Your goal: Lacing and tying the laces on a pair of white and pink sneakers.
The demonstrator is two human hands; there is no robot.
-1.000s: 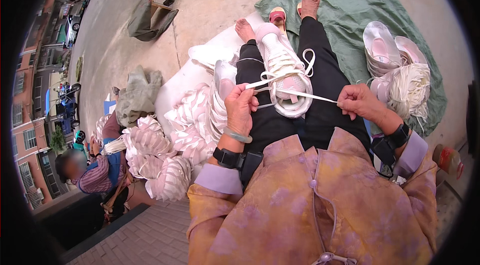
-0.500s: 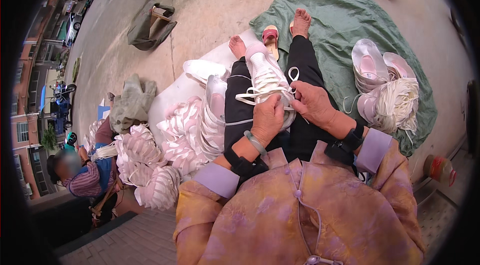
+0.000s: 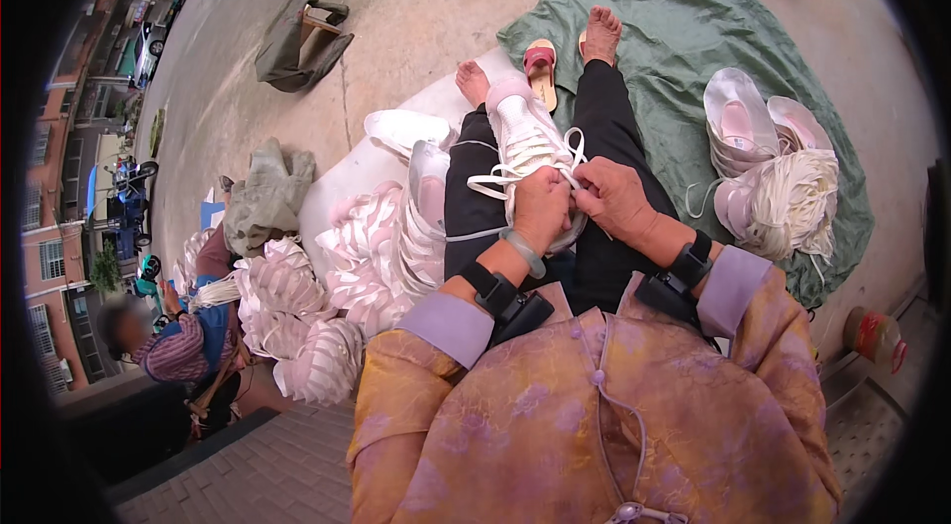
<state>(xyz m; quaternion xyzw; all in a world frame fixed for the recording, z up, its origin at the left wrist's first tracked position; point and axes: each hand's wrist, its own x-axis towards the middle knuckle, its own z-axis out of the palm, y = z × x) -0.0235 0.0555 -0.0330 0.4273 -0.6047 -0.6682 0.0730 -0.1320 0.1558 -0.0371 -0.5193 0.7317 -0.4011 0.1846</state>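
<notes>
A white and pale pink sneaker [image 3: 516, 126] lies across my lap, its toe pointing away from me. White shoelace [image 3: 488, 184] crosses its front, with loops sticking out on both sides. My left hand [image 3: 542, 208] is closed over the near part of the lacing, its fingertips pinching the lace. Close against it, my right hand [image 3: 616, 198] pinches lace between thumb and forefinger. Both hands almost touch, so the exact crossing of the lace between them is hidden.
Piled shoe uppers [image 3: 369, 252] lie on a white sheet at my left. On the green tarp [image 3: 674, 29] at my right sit more uppers [image 3: 738, 123] and a bundle of white laces [image 3: 792, 202]. Red slippers [image 3: 541, 68] lie near my feet. A co-worker [image 3: 183, 346] sits far left.
My hands have come closer together over the lacing, the left moving right and slightly away from me. The lace loop at the right has drawn in toward the shoe.
</notes>
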